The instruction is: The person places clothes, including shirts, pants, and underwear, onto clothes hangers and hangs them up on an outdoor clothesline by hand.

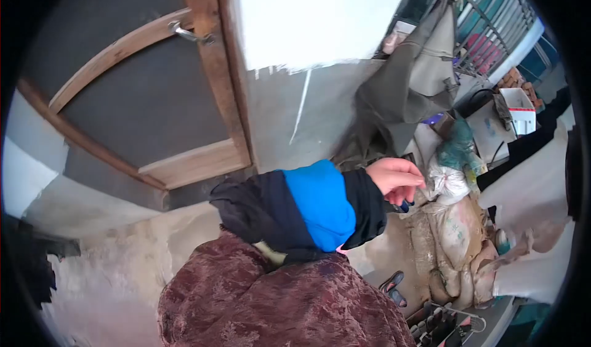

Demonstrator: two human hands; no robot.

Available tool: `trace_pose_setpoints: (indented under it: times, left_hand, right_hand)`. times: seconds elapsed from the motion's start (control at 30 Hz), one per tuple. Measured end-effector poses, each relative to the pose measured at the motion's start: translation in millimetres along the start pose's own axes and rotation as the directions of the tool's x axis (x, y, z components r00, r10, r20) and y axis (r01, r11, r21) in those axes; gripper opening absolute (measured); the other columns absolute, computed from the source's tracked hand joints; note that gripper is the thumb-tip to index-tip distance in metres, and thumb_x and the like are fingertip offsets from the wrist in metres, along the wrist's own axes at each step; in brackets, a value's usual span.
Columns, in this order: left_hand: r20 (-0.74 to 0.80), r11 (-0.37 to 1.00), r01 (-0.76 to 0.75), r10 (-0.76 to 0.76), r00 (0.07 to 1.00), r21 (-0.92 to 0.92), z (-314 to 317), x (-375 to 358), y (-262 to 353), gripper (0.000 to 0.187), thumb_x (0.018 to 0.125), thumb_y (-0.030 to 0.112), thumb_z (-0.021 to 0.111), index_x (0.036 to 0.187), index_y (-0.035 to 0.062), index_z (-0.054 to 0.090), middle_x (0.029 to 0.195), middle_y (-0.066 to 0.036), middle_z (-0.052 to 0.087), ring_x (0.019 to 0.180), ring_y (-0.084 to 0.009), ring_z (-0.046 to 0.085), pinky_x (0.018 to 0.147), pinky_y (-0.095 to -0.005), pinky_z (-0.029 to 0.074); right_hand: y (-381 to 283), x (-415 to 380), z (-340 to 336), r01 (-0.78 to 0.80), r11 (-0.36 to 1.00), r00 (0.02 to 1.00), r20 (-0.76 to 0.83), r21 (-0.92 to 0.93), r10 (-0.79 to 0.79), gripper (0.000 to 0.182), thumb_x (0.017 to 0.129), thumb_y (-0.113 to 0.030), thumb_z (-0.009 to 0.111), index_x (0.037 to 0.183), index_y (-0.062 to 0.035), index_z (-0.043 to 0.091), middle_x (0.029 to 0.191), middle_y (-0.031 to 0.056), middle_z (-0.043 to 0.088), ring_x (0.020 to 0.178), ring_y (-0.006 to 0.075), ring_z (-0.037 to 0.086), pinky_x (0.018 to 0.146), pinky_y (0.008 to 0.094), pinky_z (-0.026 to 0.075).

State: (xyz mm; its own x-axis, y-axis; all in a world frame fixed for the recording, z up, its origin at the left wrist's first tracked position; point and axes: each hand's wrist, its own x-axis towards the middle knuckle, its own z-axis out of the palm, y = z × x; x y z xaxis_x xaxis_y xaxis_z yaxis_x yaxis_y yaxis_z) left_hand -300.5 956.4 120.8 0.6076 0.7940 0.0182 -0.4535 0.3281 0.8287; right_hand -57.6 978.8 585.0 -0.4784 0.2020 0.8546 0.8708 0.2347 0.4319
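Note:
My left hand reaches to the right out of a black cuff, its fingers loosely bent and apart, with no object visible between them. Along that forearm lies black and dark navy cloth with a bright blue band around it. A small dark blue thing shows just under the fingers. Below the arm, maroon patterned fabric fills the lower middle of the view. My right hand is out of sight.
A wood-framed door with a metal handle stands ahead left. Grey-green clothing hangs by the wall. Sacks lie on the right, with a white box behind. Dark shoes and a wire rack are at lower right.

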Motion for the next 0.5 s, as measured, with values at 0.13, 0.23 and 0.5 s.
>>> trace_pose_setpoints:
  times: [0.13,0.23,0.5]
  left_hand:
    - [0.012,0.998,0.052,-0.052,0.999,0.023,21,-11,-22,0.019,0.089,0.027,0.062,0.095,0.0085,0.065,0.068,-0.001,0.063,0.050,-0.0076,0.055,0.045,-0.0210,0.039]
    - [0.005,0.994,0.063,-0.064,0.998,0.092,42,-21,-42,0.019,0.087,0.026,0.063,0.094,0.0086,0.065,0.069,-0.003,0.065,0.050,-0.0091,0.057,0.044,-0.0227,0.042]
    - [-0.219,0.950,0.167,-0.109,0.970,0.265,89,-89,-133,0.027,0.088,0.029,0.062,0.106,0.0089,0.064,0.090,-0.010,0.069,0.072,-0.0163,0.066,0.064,-0.0304,0.053]
  right_hand:
    - [-104,-23,15,0.206,0.895,0.959,0.102,0.396,-0.266,0.042,0.086,-0.035,0.063,0.119,-0.0086,0.059,0.107,0.0105,0.062,0.101,0.0218,0.058,0.091,0.0348,0.044]
    - [-201,-72,13,0.273,0.625,0.835,0.143,0.732,-0.532,0.043,0.086,-0.032,0.065,0.121,-0.0076,0.059,0.108,0.0109,0.062,0.101,0.0220,0.058,0.091,0.0347,0.044]
    - [-475,-255,-50,-0.285,0.003,0.143,0.045,0.958,-0.989,0.052,0.086,-0.053,0.057,0.085,-0.0025,0.067,0.084,0.0187,0.065,0.078,0.0271,0.064,0.070,0.0408,0.048]
